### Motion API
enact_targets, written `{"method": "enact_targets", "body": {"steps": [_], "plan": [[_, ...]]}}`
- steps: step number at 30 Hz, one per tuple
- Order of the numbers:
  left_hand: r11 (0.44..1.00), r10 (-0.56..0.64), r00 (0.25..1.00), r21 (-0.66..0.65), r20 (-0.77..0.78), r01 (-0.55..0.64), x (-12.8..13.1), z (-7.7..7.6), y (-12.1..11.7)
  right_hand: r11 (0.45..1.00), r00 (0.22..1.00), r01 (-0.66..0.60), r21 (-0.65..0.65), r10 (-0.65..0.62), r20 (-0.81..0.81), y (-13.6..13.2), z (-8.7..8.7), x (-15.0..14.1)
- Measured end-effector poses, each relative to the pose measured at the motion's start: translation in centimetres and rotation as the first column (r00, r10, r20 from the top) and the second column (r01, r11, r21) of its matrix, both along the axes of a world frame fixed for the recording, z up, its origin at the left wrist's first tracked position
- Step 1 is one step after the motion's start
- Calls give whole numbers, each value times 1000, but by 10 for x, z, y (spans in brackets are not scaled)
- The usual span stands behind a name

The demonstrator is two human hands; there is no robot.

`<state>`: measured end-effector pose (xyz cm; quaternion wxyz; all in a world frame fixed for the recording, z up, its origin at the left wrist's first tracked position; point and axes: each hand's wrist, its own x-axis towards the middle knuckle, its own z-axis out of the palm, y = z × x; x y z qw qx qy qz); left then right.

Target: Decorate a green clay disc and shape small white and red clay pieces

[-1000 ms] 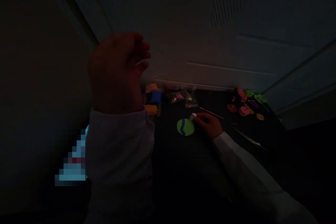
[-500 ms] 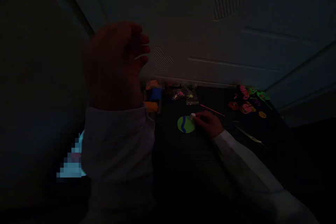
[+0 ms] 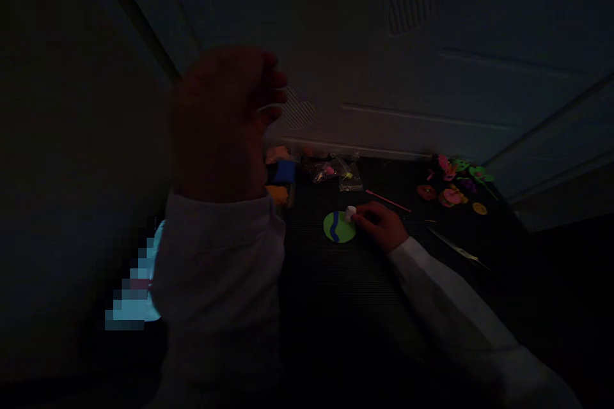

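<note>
My left hand point(image 3: 221, 120) had shifted rightward, its curled fingers slightly apart; my right hand point(image 3: 384, 227) pinched a white lump point(image 3: 350, 212), the blue-striped green disc point(image 3: 345, 230) just left of those fingertips.

"What's moving?"
"The left hand point(image 3: 225, 121) is drifting rightward across the view; its fingertips are now covering part of the striped heart point(image 3: 302, 114), which they were leaving uncovered a second ago."
"And the white piece point(image 3: 350, 212)?"
"The right hand point(image 3: 382, 227) is edging it slightly farther in over the green disc point(image 3: 346, 231)."
"The light?"
"The wall point(image 3: 364, 64) is looking dimmer."
</note>
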<state>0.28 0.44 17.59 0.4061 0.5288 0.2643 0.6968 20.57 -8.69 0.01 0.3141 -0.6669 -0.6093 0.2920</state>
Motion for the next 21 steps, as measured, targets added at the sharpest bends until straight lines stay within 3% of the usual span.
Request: {"method": "enact_targets", "body": {"steps": [4, 7, 9, 10, 12, 14, 16, 21], "plan": [[975, -131, 945, 135, -299, 178, 15, -20, 2, 1000, 996, -1, -17, 0, -87, 0, 2, 3], [923, -189, 778, 163, -599, 349, 28, -53, -7, 999, 983, -21, -37, 14, -185, -1, 5, 8], [883, -116, 591, 190, -798, 429, 31, -83, -15, 998, 967, -42, -45, 29, -255, -3, 9, 10], [876, -90, 540, 191, -837, 442, 31, -98, -20, 998, 957, -52, -47, 37, -288, -5, 12, 10], [876, -46, 464, 187, -885, 444, 27, -125, -28, 997, 936, -67, -44, 48, -349, -10, 19, 8], [880, -8, 424, 196, -906, 434, 22, -141, -35, 996, 913, -76, -38, 55, -404, -15, 25, 4], [877, 20, 408, 212, -913, 431, 18, -148, -39, 996, 892, -79, -35, 55, -449, -19, 31, -1], [868, 57, 421, 254, -905, 427, 13, -143, -44, 996, 852, -75, -43, 42, -522, -24, 39, -8]]}}
